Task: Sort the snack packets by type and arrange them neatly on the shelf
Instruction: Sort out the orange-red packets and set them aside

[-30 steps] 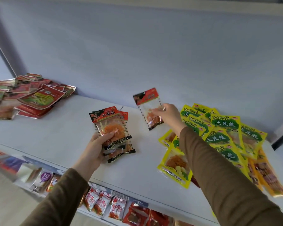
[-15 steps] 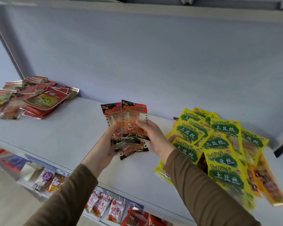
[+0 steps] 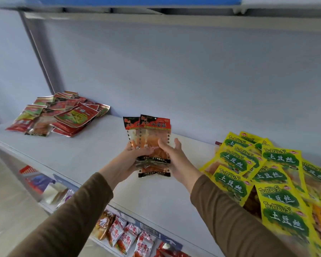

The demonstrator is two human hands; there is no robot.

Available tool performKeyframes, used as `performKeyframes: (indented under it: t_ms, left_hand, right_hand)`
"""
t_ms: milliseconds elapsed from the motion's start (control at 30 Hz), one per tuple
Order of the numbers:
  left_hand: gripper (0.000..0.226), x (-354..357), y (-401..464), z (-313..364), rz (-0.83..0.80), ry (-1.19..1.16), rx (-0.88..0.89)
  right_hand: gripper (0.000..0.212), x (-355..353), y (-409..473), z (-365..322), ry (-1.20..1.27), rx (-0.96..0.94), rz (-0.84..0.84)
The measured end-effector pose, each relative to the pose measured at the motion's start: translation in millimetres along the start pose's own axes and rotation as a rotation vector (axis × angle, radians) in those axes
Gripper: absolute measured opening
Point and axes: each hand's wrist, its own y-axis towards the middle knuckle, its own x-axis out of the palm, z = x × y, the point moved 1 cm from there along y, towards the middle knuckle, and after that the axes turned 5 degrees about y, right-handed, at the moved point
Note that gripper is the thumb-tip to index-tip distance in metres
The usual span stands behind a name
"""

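Left hand [image 3: 137, 156] and right hand [image 3: 171, 154] both curled round small stack of red-topped packets [image 3: 150, 134], held upright above middle of shelf [image 3: 85, 156]. Red packet pile [image 3: 59, 114] at shelf's far left corner. Yellow packets [image 3: 274, 175] spread over right end.

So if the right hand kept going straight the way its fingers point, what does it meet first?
The right hand points up and away, toward the shelf's back wall. Beyond the red-topped packets it already holds, the way looks free up to that wall, though depth is hard to judge.
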Motion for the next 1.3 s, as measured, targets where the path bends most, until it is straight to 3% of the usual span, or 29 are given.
performKeyframes:
  t_ms: [133, 267, 400, 567, 667, 833, 867, 933, 1100, 1167, 1233, 1300]
  left_hand:
    - [0.074, -44.5, 14.6, 13.8, 0.003, 0.069, 0.012]
    - [0.059, -101.1, 37.7, 31.7, -0.044, 0.168, 0.043]
    - [0.047, -172.1, 72.1, 49.1, -0.010, 0.210, 0.033]
    - [0.052, -228.3, 118.6, 62.9, 0.099, 0.219, 0.040]
    - [0.061, -246.6, 147.0, 75.8, 0.134, 0.306, 0.103]
    - [0.068, -265.9, 183.8, 91.6, 0.050, 0.342, 0.123]
    - [0.066, -269.3, 189.2, 93.0, 0.048, 0.368, 0.134]
    - [0.038, -277.0, 199.3, 91.1, 0.029, 0.441, 0.191]
    - [0.038, -285.1, 205.9, 80.0, -0.067, 0.532, 0.296]
    - [0.057, -283.1, 207.7, 75.0, -0.037, 0.549, 0.298]
    - [0.092, -282.1, 204.4, 73.7, 0.041, 0.545, 0.218]
    - [0.115, -287.4, 202.9, 73.6, 0.128, 0.678, 0.188]
  right_hand:
    - [0.088, 36.5, 17.9, 10.2, -0.069, 0.064, -0.050]
    - [0.061, 93.4, 48.2, 27.5, 0.069, -0.010, 0.040]
    - [0.065, 156.0, 92.3, 44.1, 0.116, -0.070, 0.189]
    - [0.067, 213.3, 147.9, 50.4, 0.167, -0.088, 0.354]
    - [0.068, 229.7, 179.7, 46.3, 0.173, -0.075, 0.355]
    - [0.056, 242.1, 224.8, 43.2, 0.125, -0.134, 0.293]
    - [0.054, 243.2, 230.8, 44.8, 0.081, -0.154, 0.272]
    - [0.048, 244.5, 237.8, 50.7, -0.036, -0.167, 0.238]
    - [0.045, 244.0, 240.9, 67.1, -0.158, -0.190, 0.291]
    - [0.040, 246.5, 240.2, 66.3, -0.149, -0.209, 0.283]
    - [0.038, 250.6, 234.8, 64.7, -0.179, -0.227, 0.265]
    - [0.042, 250.1, 230.0, 65.3, -0.230, -0.255, 0.284]
